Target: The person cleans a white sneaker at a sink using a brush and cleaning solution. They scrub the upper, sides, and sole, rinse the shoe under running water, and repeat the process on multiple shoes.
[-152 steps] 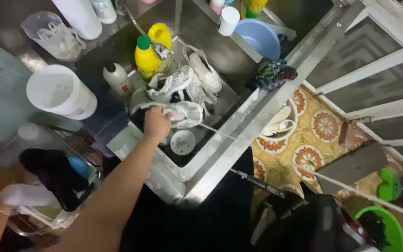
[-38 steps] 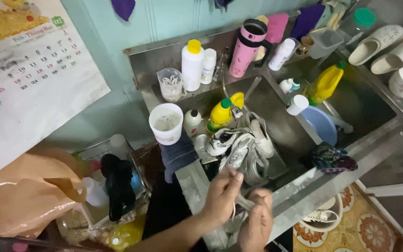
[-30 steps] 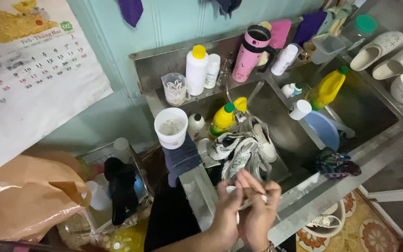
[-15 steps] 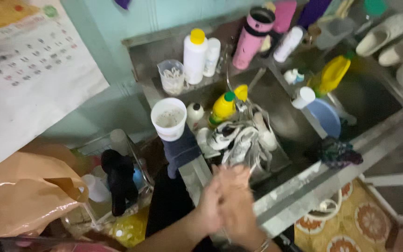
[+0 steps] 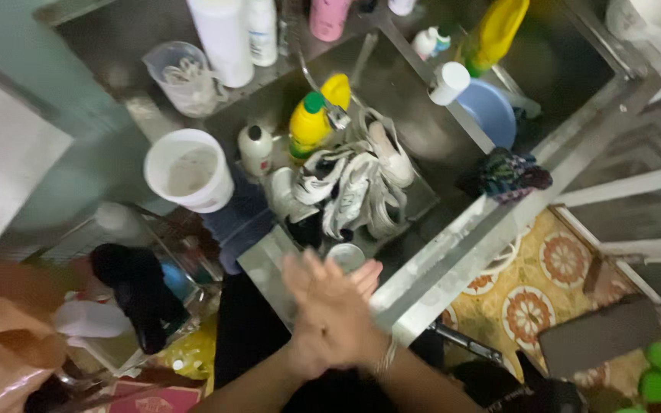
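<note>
- Hands pressed palm to palm, left hand (image 5: 317,306) over right hand (image 5: 353,298), each grip flat and empty, as if rubbing.
- White sneakers (image 5: 353,187) piled in sink (image 5: 415,134) just beyond, seemingly for washing.

A steel sink (image 5: 453,237) holds white sneakers (image 5: 350,187) and a yellow bottle (image 5: 309,126). A white bucket (image 5: 189,170) sits on its rim

right hand (image 5: 361,294) behind left hand (image 5: 323,310)
</note>
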